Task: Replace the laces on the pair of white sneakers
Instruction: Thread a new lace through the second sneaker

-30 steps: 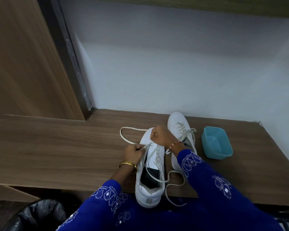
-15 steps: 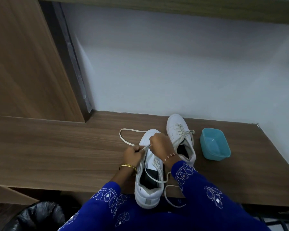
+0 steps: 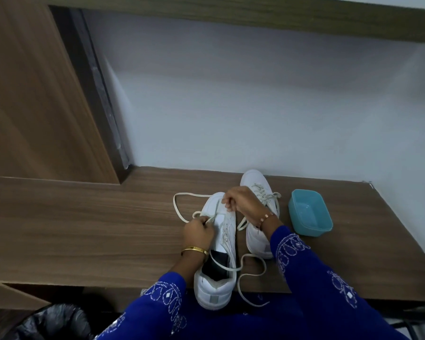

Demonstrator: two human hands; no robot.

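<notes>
Two white sneakers stand on the wooden desk (image 3: 84,231). The near sneaker (image 3: 215,285) has its heel over the desk's front edge. The far sneaker (image 3: 255,185) is laced and sits behind it to the right. A white lace (image 3: 179,212) runs through the near sneaker's eyelets, looping left across the desk and trailing off the front edge. My left hand (image 3: 198,233) pinches a stretch of that lace at the sneaker's left side. My right hand (image 3: 241,202) pinches the lace above the toe area.
A light blue plastic tub (image 3: 309,212) sits right of the sneakers. A wooden cabinet side (image 3: 35,94) rises at the left, a white wall behind. A black bin bag (image 3: 52,322) lies below the desk's front edge at the lower left.
My right hand has moved a little away from me toward the toe, pulling the lace taut between both hands. The view has shifted slightly.
</notes>
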